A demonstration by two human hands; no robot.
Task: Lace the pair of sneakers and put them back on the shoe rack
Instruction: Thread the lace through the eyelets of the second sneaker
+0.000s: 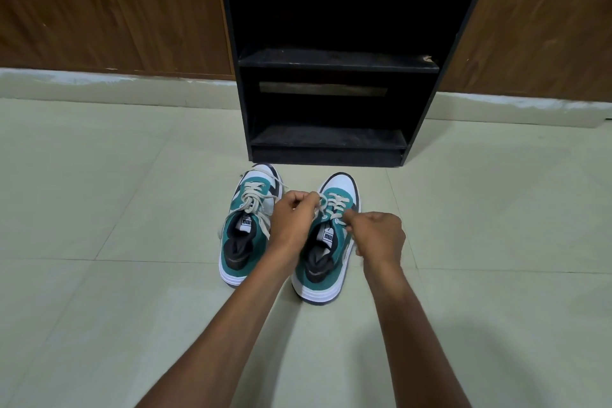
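Both our forearms reach out over the tiled floor [99, 209] toward the pair of sneakers, which stands just in front of the black shoe rack [331, 103]. Left sneaker [243, 242] sits laced, untouched. Our left hand [293, 220] pinches a lace [332, 204] over the right sneaker [326, 262]; our right hand [381, 235] pinches the other end.
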